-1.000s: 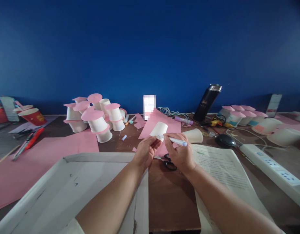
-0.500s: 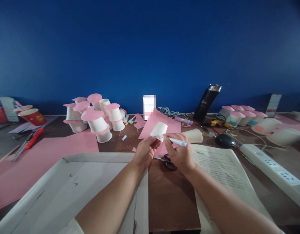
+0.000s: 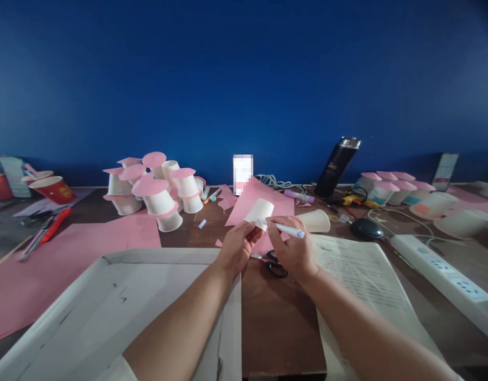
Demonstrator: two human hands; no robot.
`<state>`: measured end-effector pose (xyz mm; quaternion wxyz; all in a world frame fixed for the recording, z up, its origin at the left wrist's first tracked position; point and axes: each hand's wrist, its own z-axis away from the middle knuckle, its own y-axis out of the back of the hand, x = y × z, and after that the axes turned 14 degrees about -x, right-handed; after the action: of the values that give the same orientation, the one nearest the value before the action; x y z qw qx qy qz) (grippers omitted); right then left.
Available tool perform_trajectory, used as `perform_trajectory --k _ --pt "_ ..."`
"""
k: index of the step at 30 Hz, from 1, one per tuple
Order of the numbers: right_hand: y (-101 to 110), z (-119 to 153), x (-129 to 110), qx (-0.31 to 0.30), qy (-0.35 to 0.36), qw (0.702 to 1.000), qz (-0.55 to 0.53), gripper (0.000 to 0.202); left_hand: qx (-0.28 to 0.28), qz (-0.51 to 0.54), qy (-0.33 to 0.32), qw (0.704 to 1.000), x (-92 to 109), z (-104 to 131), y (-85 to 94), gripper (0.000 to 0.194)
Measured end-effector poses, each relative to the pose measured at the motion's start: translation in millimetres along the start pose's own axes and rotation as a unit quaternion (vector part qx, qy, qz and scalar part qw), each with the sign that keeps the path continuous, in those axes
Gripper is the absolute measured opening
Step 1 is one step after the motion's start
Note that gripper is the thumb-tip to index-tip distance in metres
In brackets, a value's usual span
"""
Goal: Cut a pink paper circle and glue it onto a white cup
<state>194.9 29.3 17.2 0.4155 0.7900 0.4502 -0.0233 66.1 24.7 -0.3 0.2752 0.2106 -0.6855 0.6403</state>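
A white paper cup [image 3: 260, 211] is tilted on its side above the pink paper sheet [image 3: 247, 201]. My left hand [image 3: 238, 246] pinches the cup's near edge between thumb and fingers. My right hand [image 3: 294, 246] is closed around a white marker [image 3: 288, 230], its tip end at the cup's edge; the exact contact is hidden by the fingers. Beneath my right hand lies a pair of scissors with black handles [image 3: 276, 267], partly covered. Another white paper cup [image 3: 315, 221] rests on its side just right of the hands.
Stacked white cups with pink discs [image 3: 150, 188] stand at left, beside pink paper [image 3: 89, 254]. A white box lid [image 3: 160, 296] lies under my left arm. To the right are printed sheets [image 3: 355, 264], a black mouse [image 3: 366, 228], a power strip [image 3: 445, 280] and a leaning black flask [image 3: 337, 168].
Almost nothing differs. The cup and marker have shifted very slightly to the right, with both hands keeping their grip.
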Motion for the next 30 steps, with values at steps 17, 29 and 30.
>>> perform_trajectory --k 17,29,30 --pt "-0.7 0.5 0.6 0.001 0.004 1.0 -0.005 0.009 -0.026 -0.001 -0.001 1.0 -2.4 0.4 3.6 0.009" --pt "-1.3 1.1 0.9 -0.005 0.009 1.0 -0.017 0.008 -0.033 0.004 -0.005 0.999 -2.7 0.3 4.4 0.009" --pt "-1.6 1.2 1.1 -0.005 0.011 1.0 -0.019 0.008 -0.034 0.004 -0.006 0.999 -2.7 0.4 4.4 0.008"
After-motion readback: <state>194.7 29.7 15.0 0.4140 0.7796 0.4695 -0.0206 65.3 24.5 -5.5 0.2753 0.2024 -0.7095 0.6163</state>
